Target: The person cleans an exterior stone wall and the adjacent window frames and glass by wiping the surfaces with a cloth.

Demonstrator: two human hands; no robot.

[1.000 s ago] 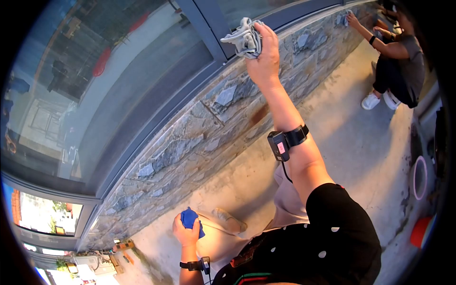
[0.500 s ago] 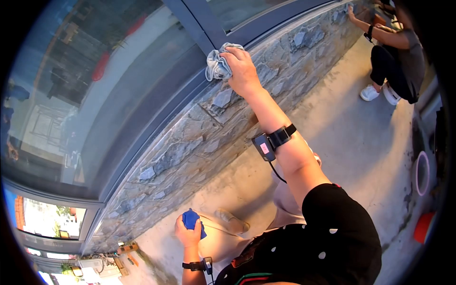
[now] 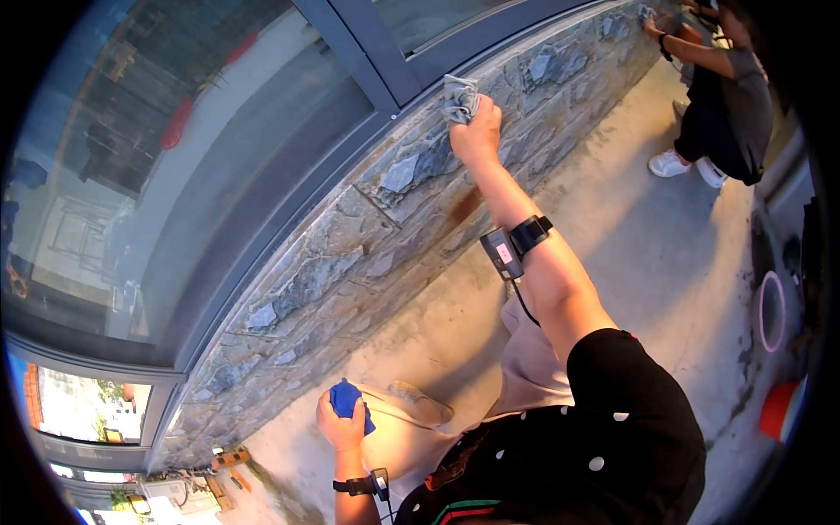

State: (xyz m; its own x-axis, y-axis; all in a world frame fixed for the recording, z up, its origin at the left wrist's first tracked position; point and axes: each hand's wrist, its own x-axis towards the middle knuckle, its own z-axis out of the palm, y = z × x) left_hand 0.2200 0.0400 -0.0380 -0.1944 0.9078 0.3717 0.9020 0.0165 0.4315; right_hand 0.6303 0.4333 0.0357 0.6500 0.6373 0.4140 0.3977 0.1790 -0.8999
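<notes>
My right hand [image 3: 477,133] is closed around a crumpled grey cloth [image 3: 460,99], held against the top of the stone wall just below the window frame [image 3: 376,74]. My right arm is stretched far out. Lower down, my left hand [image 3: 343,423] grips a bunched blue cloth [image 3: 346,398] in front of my leg, away from the wall. The large glass pane [image 3: 210,175] beside the frame reflects several dark and red shapes.
The stone wall [image 3: 350,236] runs diagonally under the windows. At the upper right another person [image 3: 731,105] crouches, one hand at the wall. Along the right edge are a round pale-rimmed basin [image 3: 772,311] and a red container [image 3: 779,411]. Concrete floor [image 3: 630,236] lies between.
My right hand has moved with the grey cloth from the window frame's lower corner rightward onto the wall top. My left hand still holds the blue cloth. The other person's hand has shifted slightly.
</notes>
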